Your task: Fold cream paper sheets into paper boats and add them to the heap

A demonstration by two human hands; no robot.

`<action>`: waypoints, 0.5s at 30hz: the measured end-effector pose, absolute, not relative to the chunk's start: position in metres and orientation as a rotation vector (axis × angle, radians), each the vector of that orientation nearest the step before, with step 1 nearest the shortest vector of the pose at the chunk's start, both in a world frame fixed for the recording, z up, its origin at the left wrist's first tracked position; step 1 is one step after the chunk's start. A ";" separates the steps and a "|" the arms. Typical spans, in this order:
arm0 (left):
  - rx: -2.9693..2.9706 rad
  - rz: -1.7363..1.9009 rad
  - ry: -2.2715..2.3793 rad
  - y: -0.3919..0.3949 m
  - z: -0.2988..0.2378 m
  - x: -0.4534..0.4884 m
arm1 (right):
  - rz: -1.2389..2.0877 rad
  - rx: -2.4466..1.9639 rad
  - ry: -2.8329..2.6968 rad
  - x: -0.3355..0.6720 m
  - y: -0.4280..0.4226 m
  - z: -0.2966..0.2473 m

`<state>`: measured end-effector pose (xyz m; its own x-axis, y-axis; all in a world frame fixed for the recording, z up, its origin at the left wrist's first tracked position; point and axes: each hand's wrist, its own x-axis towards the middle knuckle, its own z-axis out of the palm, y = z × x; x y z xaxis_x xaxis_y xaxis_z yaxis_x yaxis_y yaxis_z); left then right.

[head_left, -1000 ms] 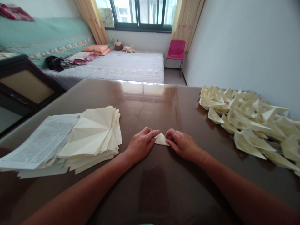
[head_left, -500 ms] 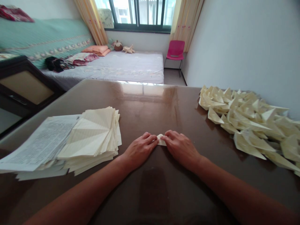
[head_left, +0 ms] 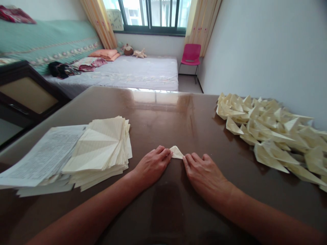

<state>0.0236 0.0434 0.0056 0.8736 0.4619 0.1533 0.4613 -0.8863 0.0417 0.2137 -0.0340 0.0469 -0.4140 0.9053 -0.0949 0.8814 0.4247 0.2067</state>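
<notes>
A small piece of folded cream paper (head_left: 176, 152), roughly triangular with its peak away from me, lies on the brown table (head_left: 158, 126). At its left end, my left hand (head_left: 155, 163) is closed, with fingertips pinching the paper against the tabletop. My right hand (head_left: 203, 172) is closed too, its fingertips at the paper's right corner. The thumbs are mostly hidden.
On the left sits a stack of creased cream sheets (head_left: 99, 146), beside printed pages (head_left: 48, 153). Several folded paper boats (head_left: 270, 126) are heaped at the right near the wall. Beyond the table are a bed (head_left: 143, 71) and a pink chair (head_left: 191, 54).
My right hand has slid right and slightly toward me, from the paper's middle to its right corner, uncovering more of it. My left hand stays nearly in place.
</notes>
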 end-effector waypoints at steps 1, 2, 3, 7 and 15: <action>3.040 0.258 0.738 0.044 0.006 0.022 | 0.176 1.578 2.482 0.214 -0.034 0.047; 3.043 0.271 0.728 0.044 0.006 0.021 | 0.169 1.578 2.482 0.213 -0.034 0.047; 3.045 0.284 0.721 0.044 0.006 0.020 | 0.160 1.579 2.483 0.213 -0.034 0.046; 3.065 0.298 0.745 0.045 0.008 0.014 | 0.125 1.574 2.492 0.213 -0.033 0.044; 2.926 0.331 0.833 0.055 0.010 0.009 | 0.101 1.555 2.489 0.213 -0.033 0.047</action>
